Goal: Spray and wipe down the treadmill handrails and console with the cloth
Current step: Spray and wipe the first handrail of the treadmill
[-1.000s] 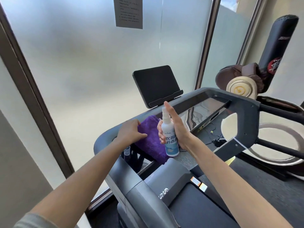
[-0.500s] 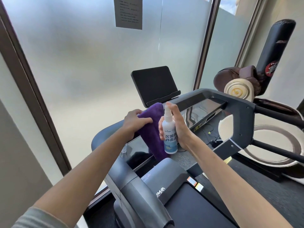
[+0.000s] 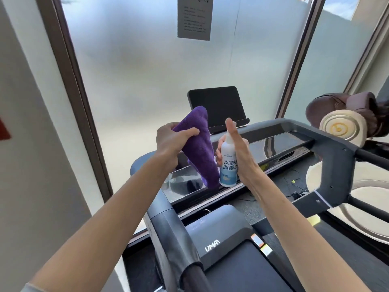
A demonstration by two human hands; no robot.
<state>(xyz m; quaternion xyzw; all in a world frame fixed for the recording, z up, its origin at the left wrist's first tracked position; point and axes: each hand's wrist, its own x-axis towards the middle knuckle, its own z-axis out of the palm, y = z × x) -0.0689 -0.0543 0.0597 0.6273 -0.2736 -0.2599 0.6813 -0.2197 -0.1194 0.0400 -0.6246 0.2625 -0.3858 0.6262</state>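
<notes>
My left hand point(image 3: 172, 140) grips a folded purple cloth point(image 3: 200, 148) and holds it up above the treadmill's glossy console point(image 3: 280, 144); the cloth's lower end hangs down to the console's left part. My right hand point(image 3: 240, 152) holds a white spray bottle point(image 3: 227, 165) with a blue label upright just right of the cloth, forefinger raised over the nozzle. The grey handrail frame point(image 3: 328, 148) bends round the console on the right, and the left handrail point(image 3: 168, 226) runs down toward me. A black tablet holder point(image 3: 216, 106) stands behind the console.
Frosted glass with a posted paper sheet point(image 3: 194, 17) stands right behind the treadmill. The dark running deck with a logo cover point(image 3: 223, 239) lies below. Brown boxing gloves point(image 3: 345, 110) and a round cream-coloured pad point(image 3: 339, 127) sit at the right, beyond the frame.
My left hand has lifted the purple cloth off the console's left end and raised it. The right hand with the bottle stayed beside it. The view tilted upward.
</notes>
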